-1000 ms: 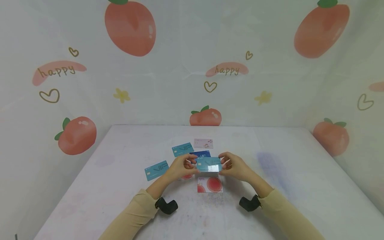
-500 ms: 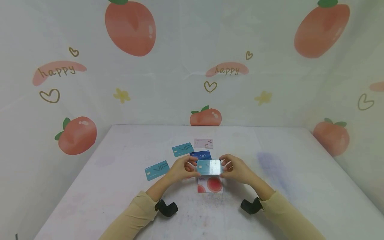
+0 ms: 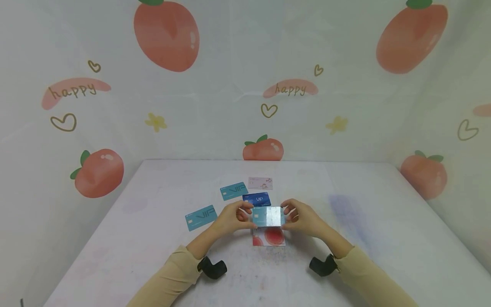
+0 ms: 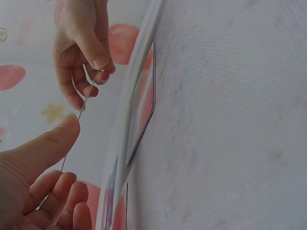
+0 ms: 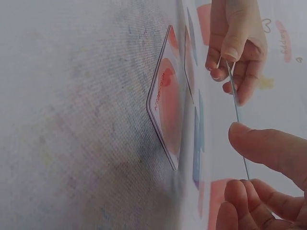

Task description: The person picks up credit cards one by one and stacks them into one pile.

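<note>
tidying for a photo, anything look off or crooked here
Two teal cards lie askew, while the held card and pale pink card look square. A bluish smudge marks the tabletop at right, cause unclear.

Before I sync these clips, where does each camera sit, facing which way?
Head: on the head, facing forward and down at the held card; left hand, right hand and sleeves show.
Left wrist: on that wrist, facing the right hand; both show, left nearer.
Right wrist: likewise, facing the left; both show, right nearer.
Wrist views share the held card, edge-on.
</note>
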Demonstrator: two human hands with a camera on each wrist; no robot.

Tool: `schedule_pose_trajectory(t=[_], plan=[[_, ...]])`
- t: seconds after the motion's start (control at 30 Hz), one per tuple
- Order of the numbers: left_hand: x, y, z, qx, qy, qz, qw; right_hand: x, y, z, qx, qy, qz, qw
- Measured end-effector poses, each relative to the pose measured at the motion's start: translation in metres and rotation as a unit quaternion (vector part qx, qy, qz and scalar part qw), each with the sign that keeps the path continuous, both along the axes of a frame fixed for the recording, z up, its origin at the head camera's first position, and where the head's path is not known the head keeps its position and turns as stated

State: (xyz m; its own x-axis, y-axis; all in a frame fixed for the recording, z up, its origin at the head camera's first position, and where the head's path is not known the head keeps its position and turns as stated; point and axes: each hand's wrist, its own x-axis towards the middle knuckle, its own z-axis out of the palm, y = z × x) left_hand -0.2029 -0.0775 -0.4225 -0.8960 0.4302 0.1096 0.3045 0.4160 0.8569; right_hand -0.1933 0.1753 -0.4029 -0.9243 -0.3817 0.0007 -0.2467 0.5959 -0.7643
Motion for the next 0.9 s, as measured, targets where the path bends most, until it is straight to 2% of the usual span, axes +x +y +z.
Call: schedule_pose_trajectory(t=[0.9], plan=[[0.0090,0.0001,-0.0036,-0.017,-0.018,0.001,0.9997,0.0077,0.0006,-0.0075,-0.004,-0.005,0.011,1.000]])
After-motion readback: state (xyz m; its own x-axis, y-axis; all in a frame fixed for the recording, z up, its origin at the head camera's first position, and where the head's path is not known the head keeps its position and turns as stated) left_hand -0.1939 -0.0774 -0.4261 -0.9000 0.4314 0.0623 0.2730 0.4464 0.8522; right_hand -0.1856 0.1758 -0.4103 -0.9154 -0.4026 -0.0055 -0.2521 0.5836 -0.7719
